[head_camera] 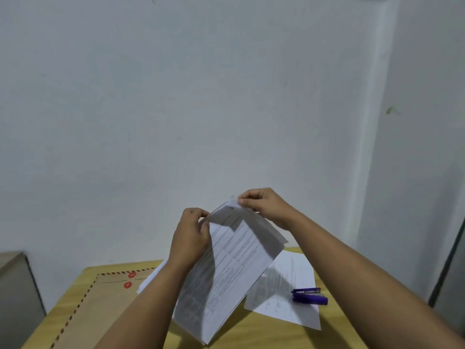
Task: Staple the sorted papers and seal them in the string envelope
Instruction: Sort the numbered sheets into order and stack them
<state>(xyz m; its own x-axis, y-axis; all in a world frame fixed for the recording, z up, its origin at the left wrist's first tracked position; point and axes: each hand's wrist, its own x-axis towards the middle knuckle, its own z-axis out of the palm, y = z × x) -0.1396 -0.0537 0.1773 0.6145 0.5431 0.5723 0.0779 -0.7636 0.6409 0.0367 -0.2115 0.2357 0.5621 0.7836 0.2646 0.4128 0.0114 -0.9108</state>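
Note:
A stack of printed papers (226, 275) is held up, tilted above the wooden table (264, 336). My left hand (188, 238) pinches the stack's upper left edge. At the top corner my right hand (264, 207) pinches the sheets, and a small dark mark shows just below its fingertips. A brown string envelope (100, 303) with a striped border and two red discs lies flat at the left. To the right, a purple stapler (309, 295) rests on a loose printed sheet (289, 293).
More white sheets (148, 280) poke out behind my left forearm, over the envelope's edge. A grey cabinet (17, 293) stands at the left and a dark panel (450, 273) at the right. A pale wall rises behind the table.

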